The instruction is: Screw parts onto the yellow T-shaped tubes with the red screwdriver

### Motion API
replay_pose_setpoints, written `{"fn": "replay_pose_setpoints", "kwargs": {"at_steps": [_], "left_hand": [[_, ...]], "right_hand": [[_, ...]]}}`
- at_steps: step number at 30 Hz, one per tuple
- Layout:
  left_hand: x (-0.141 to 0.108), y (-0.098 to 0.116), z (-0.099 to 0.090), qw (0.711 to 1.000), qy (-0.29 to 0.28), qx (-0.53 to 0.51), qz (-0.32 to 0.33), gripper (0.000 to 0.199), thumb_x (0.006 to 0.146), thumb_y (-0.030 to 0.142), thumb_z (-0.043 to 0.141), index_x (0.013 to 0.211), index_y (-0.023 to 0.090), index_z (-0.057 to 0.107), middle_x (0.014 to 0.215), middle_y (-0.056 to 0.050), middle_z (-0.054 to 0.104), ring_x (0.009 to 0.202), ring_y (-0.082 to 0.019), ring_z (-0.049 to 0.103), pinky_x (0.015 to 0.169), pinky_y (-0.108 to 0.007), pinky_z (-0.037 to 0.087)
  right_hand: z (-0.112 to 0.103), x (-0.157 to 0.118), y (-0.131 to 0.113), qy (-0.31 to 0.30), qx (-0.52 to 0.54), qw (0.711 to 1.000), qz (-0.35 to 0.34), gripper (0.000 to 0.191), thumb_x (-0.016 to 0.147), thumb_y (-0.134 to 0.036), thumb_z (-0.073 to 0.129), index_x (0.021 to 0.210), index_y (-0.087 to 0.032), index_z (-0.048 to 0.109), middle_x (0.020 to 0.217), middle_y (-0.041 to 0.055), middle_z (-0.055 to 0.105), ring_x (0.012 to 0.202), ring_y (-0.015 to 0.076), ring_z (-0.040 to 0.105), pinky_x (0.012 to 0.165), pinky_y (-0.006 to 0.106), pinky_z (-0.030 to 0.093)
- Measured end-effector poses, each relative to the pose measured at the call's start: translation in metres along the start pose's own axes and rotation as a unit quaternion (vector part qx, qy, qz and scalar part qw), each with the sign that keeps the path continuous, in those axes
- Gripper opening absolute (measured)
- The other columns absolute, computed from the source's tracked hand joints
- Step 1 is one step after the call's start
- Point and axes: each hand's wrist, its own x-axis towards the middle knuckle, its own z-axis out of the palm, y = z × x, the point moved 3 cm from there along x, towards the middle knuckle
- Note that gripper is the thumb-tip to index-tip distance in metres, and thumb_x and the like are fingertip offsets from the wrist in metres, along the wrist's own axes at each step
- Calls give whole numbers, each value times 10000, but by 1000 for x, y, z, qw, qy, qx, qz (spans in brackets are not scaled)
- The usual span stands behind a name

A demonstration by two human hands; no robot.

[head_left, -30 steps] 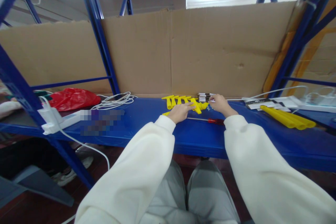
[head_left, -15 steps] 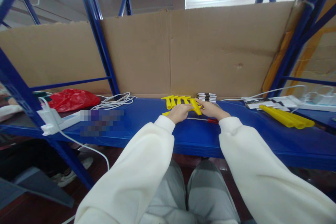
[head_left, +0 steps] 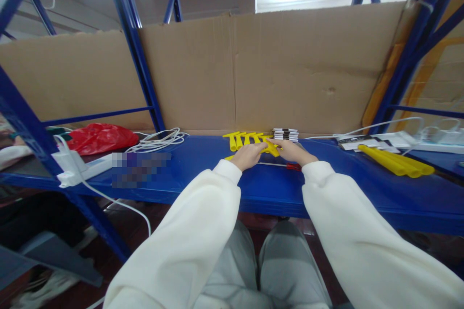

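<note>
Over the blue shelf, both my hands grip one yellow T-shaped plastic piece (head_left: 272, 149). Fingers of my left hand (head_left: 248, 156) close on its left side, while my right hand (head_left: 290, 150) pinches it from the right. Behind them a row of several similar yellow T-shaped pieces (head_left: 238, 141) lies side by side. The tip of another yellow piece (head_left: 229, 158) shows beside my left hand. Just below my hands lies a thin metal rod with a red handle (head_left: 293, 167), which looks like a screwdriver. My fingers partly cover the held piece.
A stack of white and black pieces (head_left: 285, 135) stands by the cardboard wall (head_left: 290, 72). Yellow tubes (head_left: 397, 161) lie at the right. To the left are a power strip (head_left: 99, 165), coiled white cable (head_left: 163, 140) and a red plastic bag (head_left: 103, 138). Blue posts (head_left: 139, 67) frame the shelf.
The held yellow piece has tilted slightly between my hands, which stay in nearly the same place. At lower left, another person's shoe has shifted toward the camera.
</note>
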Motion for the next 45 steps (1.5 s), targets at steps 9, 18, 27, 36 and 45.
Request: {"fn": "replay_pose_setpoints", "kwargs": {"at_steps": [9, 18, 27, 36, 45], "left_hand": [[1, -1, 2, 999, 8, 0, 34, 463, 917, 68, 466, 1326, 229, 609, 1451, -62, 602, 1288, -208, 606, 1096, -376, 467], [1, 1, 0, 998, 19, 8, 53, 472, 915, 59, 483, 1338, 211, 630, 1469, -78, 584, 1343, -204, 561, 1147, -389, 427], [3, -2, 4, 998, 22, 16, 57, 473, 940, 93, 469, 1348, 255, 646, 1478, -90, 572, 1290, -221, 605, 1089, -401, 473], [2, -1, 3, 999, 10, 18, 44, 478, 938, 100, 477, 1374, 226, 628, 1486, -100, 564, 1294, -232, 601, 1087, -384, 473], [3, -4, 4, 999, 15, 21, 43, 475, 937, 110, 460, 1348, 261, 644, 1475, -61, 580, 1281, -215, 609, 1082, -389, 481]], "right_hand": [[-1, -1, -2, 2, 4, 1000, 14, 493, 862, -60, 535, 1274, -264, 713, 1223, 44, 739, 1096, 229, 707, 997, 342, 512], [-4, -2, -4, 6, -11, 1000, 10, 456, 880, -89, 525, 1261, -248, 717, 1191, 39, 753, 1045, 222, 720, 959, 334, 533], [-6, -2, 0, 14, -1, 1000, 13, 480, 901, -102, 512, 1318, -269, 681, 1275, 39, 715, 1120, 223, 697, 1001, 366, 519], [-5, 5, 11, 49, 3, 999, 15, 424, 870, -76, 507, 1207, -203, 731, 1229, 83, 737, 1129, 227, 684, 1007, 378, 508], [-16, 10, 32, 170, -7, 974, 149, 148, 850, -168, 584, 798, -149, 722, 867, 106, 756, 854, 222, 701, 797, 307, 536]]}}
